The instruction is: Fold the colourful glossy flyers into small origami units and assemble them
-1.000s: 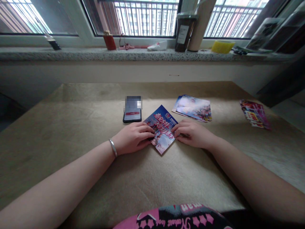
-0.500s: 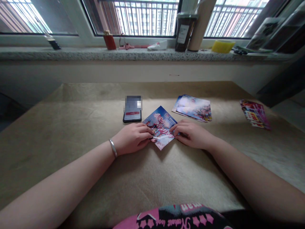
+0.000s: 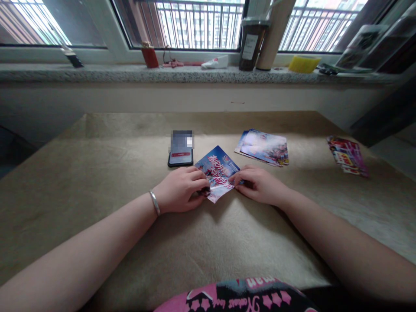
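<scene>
A blue and pink printed leaflet (image 3: 218, 170) lies corner-on in the middle of the tan table (image 3: 97, 173). My left hand (image 3: 180, 189), with a silver bangle on its wrist, pinches the leaflet's left corner. My right hand (image 3: 258, 185) pinches the right corner. The near corner of the leaflet is lifted off the table and curls up between the two hands. Both hands have their fingers closed on the paper.
A black phone (image 3: 180, 152) lies just beyond my left hand. A small stack of similar leaflets (image 3: 264, 147) sits beyond my right hand, and another leaflet (image 3: 347, 156) lies at the far right. The stone window sill (image 3: 97, 74) holds jars, a yellow bowl and small items.
Both hands have drawn closer together, and the leaflet's near corner has risen off the table and folded upward, so the leaflet looks shorter than before.
</scene>
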A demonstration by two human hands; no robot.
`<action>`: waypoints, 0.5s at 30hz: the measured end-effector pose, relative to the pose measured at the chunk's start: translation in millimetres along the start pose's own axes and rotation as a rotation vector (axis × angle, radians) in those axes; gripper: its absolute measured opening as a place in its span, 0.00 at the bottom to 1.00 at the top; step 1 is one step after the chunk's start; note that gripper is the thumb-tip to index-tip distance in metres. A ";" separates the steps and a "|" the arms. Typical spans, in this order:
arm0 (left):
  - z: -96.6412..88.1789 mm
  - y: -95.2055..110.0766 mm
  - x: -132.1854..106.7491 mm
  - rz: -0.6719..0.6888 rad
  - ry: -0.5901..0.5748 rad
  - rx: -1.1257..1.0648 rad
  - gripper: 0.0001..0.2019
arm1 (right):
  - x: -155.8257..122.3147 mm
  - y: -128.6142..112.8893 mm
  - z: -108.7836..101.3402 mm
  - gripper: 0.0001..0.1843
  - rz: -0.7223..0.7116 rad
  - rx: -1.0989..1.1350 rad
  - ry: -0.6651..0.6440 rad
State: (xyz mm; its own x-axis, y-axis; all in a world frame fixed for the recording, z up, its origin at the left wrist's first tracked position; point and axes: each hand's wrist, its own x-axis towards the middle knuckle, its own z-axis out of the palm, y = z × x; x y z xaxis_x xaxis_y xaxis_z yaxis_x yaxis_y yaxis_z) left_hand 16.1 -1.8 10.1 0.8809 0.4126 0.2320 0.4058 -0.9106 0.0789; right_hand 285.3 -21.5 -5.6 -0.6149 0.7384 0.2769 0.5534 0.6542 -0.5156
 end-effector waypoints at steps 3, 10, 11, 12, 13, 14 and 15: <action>1.7 0.9 0.0 0.007 -0.003 -0.003 0.12 | 0.1 -0.9 2.0 0.06 0.029 -0.025 0.003; 3.1 8.1 3.0 -0.037 0.000 -0.101 0.10 | 1.4 -3.5 6.1 0.07 0.140 -0.055 0.044; 2.9 9.5 4.1 -0.061 0.001 -0.116 0.10 | 2.1 -4.2 6.4 0.07 0.149 -0.058 0.051; 2.7 10.7 5.0 -0.086 0.002 -0.130 0.12 | 2.8 -4.8 6.6 0.07 0.156 -0.061 0.055; 2.8 11.7 5.8 -0.112 0.008 -0.145 0.13 | 3.4 -5.3 6.7 0.07 0.161 -0.064 0.060; 3.0 12.5 6.4 -0.145 0.019 -0.162 0.13 | 3.9 -5.7 6.8 0.07 0.166 -0.066 0.062; 3.4 13.1 6.8 -0.182 0.034 -0.179 0.14 | 4.4 -5.8 6.9 0.07 0.169 -0.066 0.063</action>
State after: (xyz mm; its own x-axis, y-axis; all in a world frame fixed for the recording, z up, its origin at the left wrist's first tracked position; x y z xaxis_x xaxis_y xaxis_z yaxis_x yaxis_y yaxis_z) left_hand 28.2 -10.8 9.4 0.7875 0.5717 0.2304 0.5046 -0.8126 0.2915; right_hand 275.6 -23.2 -7.0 -0.4748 0.8463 0.2417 0.6831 0.5275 -0.5050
